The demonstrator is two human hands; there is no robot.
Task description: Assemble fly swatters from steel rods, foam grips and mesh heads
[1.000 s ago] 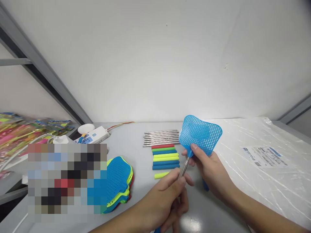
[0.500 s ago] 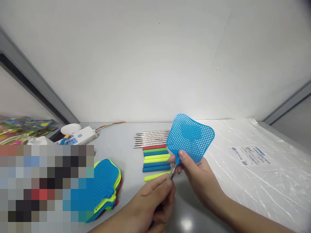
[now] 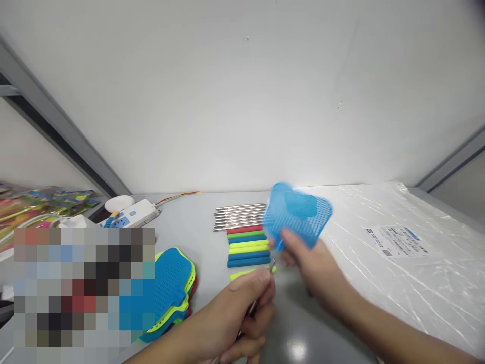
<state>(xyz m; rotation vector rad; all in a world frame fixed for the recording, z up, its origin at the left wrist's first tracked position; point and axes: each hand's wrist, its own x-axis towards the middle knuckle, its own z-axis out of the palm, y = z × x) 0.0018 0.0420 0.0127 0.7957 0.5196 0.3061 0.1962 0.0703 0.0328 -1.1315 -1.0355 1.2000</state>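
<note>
left hand has a metal rod pinched between thumb and curled fingers, tip pointing up and away. right hand pinches a blue mesh head at its narrow neck, thumb on the near face. head is up off the surface, blurred, neck right by the rod tip; can't tell if they're joined or apart. step in hand reads as working head and rod against each other there. next move likely calls for neck and tip in line, rod firm, easy on the mesh since it looks bendy. around: row of shiny rods farther back, right ends covered by the head; coloured tubes nearer; lone yellow tube just beyond the left hand, easiest to knock. mesh stack near the left forearm, power strip behind it. plastic sheet beyond the right forearm. nothing seems to block the join.
</note>
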